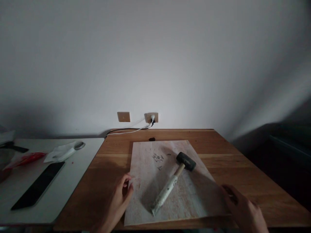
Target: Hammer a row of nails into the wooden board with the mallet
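Observation:
A pale, worn board [143,207] lies flat on the wooden table. My left hand [119,197] is at its left edge, with thumb and forefinger curved against the side. At the lower right edge, my right hand [243,205] has its fingers bent against the board; its fingertips are partly hidden in shadow. Between the hands a mallet [167,191] rests diagonally on the board, its black head toward the far right and its whitish, stained handle toward me. Several small nails [157,158] lie loose beyond the handle.
The wooden table [243,181] meets a wall with a socket and plugged-in cables [131,131]. On the left, a white table [73,174] bears a black phone [40,184], a roll of tape [79,146], white paper or plastic [59,153] and a red item [31,158].

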Demonstrator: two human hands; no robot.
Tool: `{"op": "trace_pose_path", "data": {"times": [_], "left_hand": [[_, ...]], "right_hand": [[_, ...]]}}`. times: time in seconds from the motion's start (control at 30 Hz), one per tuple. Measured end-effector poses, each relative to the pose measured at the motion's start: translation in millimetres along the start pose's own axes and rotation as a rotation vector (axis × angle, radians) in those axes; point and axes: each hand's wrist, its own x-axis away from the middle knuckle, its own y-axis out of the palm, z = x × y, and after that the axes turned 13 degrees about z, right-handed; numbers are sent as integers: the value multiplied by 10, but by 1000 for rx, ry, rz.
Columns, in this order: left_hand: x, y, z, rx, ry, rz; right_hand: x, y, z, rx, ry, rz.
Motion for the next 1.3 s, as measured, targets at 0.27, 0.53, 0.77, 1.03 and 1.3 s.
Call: {"op": "trace_pose_path", "data": {"times": [0.27,0.53,0.77,1.03,1.3], "left_hand": [[-203,1,-45,-110,168,-97],[-1022,452,863,-199,581,-448],[-1577,1352,1238,-290,722,-753],[-1697,1782,1462,-448,843,-835],[-1689,1863,1484,-424,816,-820]], "right_hand": [[93,-147,37,-38,1,-15],[403,276,-642,-230,-225,-124],[342,426,-1336,-289,-186,-493],[267,526,-1352,-284,-110,-506],[197,303,-1014,-621,186,-533]]}}
